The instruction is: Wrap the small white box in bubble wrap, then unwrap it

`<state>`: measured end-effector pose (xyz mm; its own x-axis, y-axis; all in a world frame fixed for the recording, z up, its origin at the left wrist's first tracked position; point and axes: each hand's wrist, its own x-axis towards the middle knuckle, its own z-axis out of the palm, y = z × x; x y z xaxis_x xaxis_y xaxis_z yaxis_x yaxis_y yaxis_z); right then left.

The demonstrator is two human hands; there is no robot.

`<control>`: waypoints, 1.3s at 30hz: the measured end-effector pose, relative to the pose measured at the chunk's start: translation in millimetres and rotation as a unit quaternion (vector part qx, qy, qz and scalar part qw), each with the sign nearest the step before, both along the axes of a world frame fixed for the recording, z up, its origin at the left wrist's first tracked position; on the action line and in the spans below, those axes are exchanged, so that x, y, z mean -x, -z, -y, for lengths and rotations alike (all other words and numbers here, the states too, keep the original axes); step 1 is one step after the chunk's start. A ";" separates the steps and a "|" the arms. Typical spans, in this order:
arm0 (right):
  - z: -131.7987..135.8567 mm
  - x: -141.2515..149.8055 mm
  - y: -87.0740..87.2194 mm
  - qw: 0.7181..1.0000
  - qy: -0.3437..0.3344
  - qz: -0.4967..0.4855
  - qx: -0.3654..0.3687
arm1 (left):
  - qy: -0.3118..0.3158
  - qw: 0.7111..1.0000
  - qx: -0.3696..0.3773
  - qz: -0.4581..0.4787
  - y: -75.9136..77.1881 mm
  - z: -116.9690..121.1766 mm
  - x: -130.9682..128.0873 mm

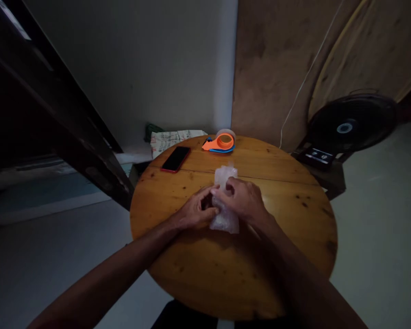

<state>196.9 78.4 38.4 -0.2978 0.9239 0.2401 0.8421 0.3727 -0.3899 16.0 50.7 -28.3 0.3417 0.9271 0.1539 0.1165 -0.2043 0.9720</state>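
Observation:
A whitish, see-through bundle that looks like bubble wrap (226, 222) lies upright-lengthwise near the middle of the round wooden table (291, 219). My left hand (197, 208) grips its left edge between thumb and fingers. From the right, my right hand (245, 198) reaches over the bundle, its fingers curled and pressed on the upper part. What the wrap may contain cannot be made out. Beyond it, near the far edge, sits an orange and blue tape dispenser (222, 142). A phone with a red rim (176, 159) rests to its left, screen dark.
A black fan (352, 125) stands on a low wooden stand to the right. Behind the table's far left edge is a printed white sack (171, 138). A thin white cord (299, 89) hangs along the brown board. Dark framing (89, 146) rises on the left.

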 end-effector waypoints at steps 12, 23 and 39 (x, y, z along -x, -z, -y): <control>-17.1 -18.7 0.0 0.991 0.057 0.108 0.050 | 0.006 1.000 0.003 0.020 -4.5 -3.1 -3.3; -20.0 -29.1 -3.2 0.997 0.065 0.044 0.025 | -0.104 0.994 -0.008 0.023 -6.8 -7.3 -0.8; -29.5 -30.7 9.5 0.970 0.100 0.191 0.110 | -0.170 0.982 -0.077 -0.027 -7.2 -7.6 -2.3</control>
<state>227.6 107.8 28.9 -0.1365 0.9887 -0.0622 0.9877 0.1310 -0.0860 18.3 58.3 -21.1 0.0271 0.9560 0.2921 0.2539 -0.2892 0.9230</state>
